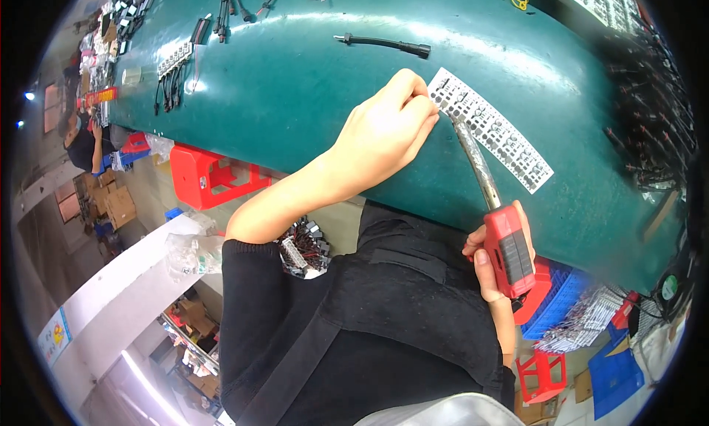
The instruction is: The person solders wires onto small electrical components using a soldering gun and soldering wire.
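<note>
1. Our right grip is wrapped around one soldering iron, closed on its red and black handle; the single metal barrel slants up and to the left.
2. Our left grip has its thumb and finger pressed together just beside the iron's tip; we cannot tell whether anything is pinched between them.
3. Past both hands we have one white circuit board strip, lying flat on the green table and crowded with small dark marks we cannot count. Its upper left end is right by our left fingertips and the iron's tip.
4. Beyond that strip lies one loose black cable, apart from everything else.
5. Off to our right we see one heap of dark cables, too blurred to number.
6. Farther left sits one white connector row with several black leads hanging from it.
7. Near the far edge we find one yellow wire loop.
8. Down on the floor to our left stands one red stool; farther off, one co-worker in dark clothing.
</note>
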{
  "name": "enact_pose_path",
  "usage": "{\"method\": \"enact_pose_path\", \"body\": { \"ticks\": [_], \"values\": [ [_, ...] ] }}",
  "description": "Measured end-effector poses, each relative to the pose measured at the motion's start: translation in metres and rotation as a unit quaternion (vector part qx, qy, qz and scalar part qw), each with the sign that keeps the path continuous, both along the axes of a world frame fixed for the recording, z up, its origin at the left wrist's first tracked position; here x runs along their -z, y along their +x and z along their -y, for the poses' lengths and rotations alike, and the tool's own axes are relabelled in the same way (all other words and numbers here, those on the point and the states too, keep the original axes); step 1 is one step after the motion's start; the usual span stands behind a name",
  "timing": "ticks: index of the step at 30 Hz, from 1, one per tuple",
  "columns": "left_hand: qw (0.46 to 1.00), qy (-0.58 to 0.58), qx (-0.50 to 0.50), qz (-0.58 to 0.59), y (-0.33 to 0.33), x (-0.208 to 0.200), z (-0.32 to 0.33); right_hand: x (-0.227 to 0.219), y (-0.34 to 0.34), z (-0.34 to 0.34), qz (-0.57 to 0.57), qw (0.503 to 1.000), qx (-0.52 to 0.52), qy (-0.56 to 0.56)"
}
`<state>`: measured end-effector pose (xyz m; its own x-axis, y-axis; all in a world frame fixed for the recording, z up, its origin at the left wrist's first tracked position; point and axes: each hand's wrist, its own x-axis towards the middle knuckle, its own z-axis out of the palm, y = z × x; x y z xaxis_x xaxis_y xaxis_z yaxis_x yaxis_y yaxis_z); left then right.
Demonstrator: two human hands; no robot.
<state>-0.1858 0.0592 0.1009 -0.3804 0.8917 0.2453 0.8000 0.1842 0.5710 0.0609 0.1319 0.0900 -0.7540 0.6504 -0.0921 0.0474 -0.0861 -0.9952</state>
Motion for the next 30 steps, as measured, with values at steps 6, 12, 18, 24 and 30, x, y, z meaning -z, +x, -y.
{"method": "enact_pose_path", "body": {
  "ticks": [6, 12, 18, 24, 30],
  "values": [
    [0.999, -0.030, 0.005, -0.011, -0.001, -0.004, -0.005, 0.001, -0.005, 0.000, 0.024, 0.999, -0.009, 0.043],
    [0.999, -0.043, 0.000, -0.009, 0.001, -0.006, -0.007, 0.000, -0.006, -0.001, 0.037, 0.998, -0.007, 0.056],
    [0.998, -0.056, -0.013, -0.034, 0.008, -0.005, -0.008, 0.005, -0.006, -0.002, -0.021, 0.999, 0.000, 0.029],
    [0.997, -0.055, -0.017, -0.048, 0.009, -0.003, -0.007, 0.001, -0.006, 0.002, -0.025, 0.998, 0.030, -0.041],
    [0.997, -0.058, -0.017, -0.045, 0.009, -0.004, -0.007, 0.004, -0.003, -0.001, 0.001, 1.000, 0.006, -0.024]
  ]
}}
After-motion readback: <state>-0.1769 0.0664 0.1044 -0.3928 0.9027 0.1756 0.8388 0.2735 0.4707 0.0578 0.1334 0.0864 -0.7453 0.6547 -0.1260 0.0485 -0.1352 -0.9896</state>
